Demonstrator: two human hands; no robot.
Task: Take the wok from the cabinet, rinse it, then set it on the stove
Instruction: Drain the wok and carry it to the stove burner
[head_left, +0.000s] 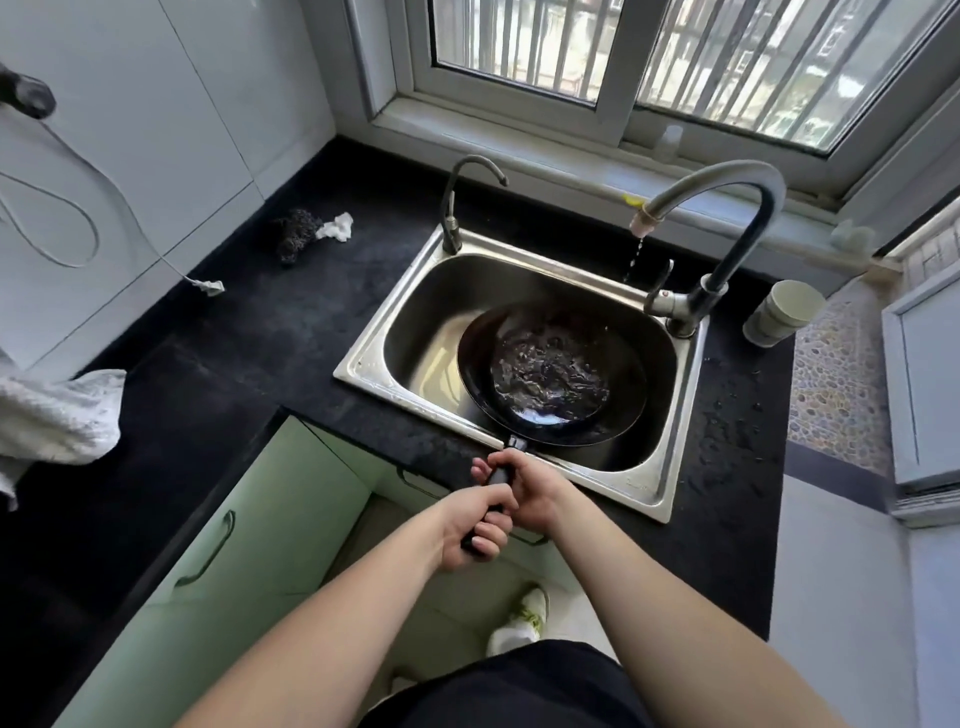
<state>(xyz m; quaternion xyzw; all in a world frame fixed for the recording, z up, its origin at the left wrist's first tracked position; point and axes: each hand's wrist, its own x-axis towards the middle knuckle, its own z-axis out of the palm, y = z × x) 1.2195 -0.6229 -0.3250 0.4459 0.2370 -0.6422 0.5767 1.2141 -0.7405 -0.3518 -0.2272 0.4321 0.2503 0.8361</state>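
Steel sink (363, 358) set in dark surface (249, 343) holds the wok (550, 374), black, round, rippling water pooled in its bowl; drops fall from the tall faucet (727, 208) at right. Wok handle (501, 475) pokes over the sink's front rim. Left hand (475, 525) and right hand (530, 488): each grip curled tight round that handle.
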